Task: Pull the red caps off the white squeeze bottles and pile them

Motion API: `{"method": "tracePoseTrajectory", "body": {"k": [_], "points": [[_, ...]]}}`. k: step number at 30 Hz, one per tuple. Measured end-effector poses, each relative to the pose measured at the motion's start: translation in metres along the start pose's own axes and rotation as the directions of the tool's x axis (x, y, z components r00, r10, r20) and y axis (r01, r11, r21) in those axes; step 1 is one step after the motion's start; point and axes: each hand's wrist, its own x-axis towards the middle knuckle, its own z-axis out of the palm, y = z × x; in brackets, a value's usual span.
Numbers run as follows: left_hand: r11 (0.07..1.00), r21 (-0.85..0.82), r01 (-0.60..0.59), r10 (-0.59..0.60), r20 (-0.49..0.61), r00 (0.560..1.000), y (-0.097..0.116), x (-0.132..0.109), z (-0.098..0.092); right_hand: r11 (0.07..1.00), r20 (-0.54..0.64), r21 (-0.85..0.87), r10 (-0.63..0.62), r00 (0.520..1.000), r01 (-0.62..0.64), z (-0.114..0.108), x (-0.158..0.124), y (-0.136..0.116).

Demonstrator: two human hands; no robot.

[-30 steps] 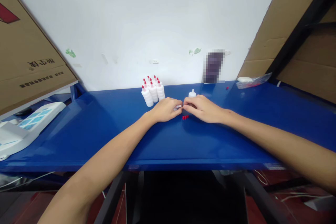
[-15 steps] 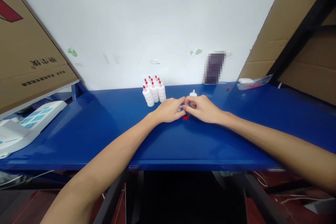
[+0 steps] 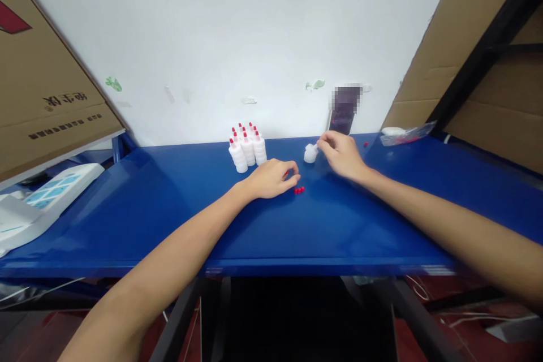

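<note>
Two fingers of my right hand [image 3: 343, 154] pinch the tilted white bottle [image 3: 310, 154] by its nozzle, just left of them, while my left hand [image 3: 271, 179] curls narrow on the tabletop [image 3: 169, 209], red caps [image 3: 299, 190] beside its fingertips.

Bright, even light fell onto the blue table [image 3: 169, 209], leaving pale glare on its glossy top, strongest toward its left end. The white wall [image 3: 237, 28] behind the table was nearly washed out, and the space beneath the table lay in deep shadow. Near the table's back edge the right hand [image 3: 343, 154] and small white bottle [image 3: 310, 154] looked slightly smeared, and the wide lens bowed the table's front edge and tilted the cardboard boxes [image 3: 51, 85] at both its ends inward.
</note>
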Motion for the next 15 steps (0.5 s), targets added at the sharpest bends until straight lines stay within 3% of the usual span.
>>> {"method": "tracePoseTrajectory", "body": {"k": [4, 8, 15], "points": [[0.994, -0.103, -0.045, 0.045, -0.006, 0.999, -0.004, -0.001, -0.003, 0.992, 0.015, -0.102, 0.069, 0.998, -0.067, 0.002, 0.005, 0.018], [0.98, -0.2, 0.002, -0.02, -0.084, 0.996, -0.012, -0.003, 0.001, 0.982, 0.045, -0.18, 0.072, 0.996, -0.063, 0.004, 0.004, 0.017], [0.988, -0.155, -0.012, -0.019, -0.194, 0.981, -0.013, -0.001, 0.006, 0.97, 0.045, -0.235, 0.079, 0.996, -0.066, 0.005, 0.005, 0.011]]}}
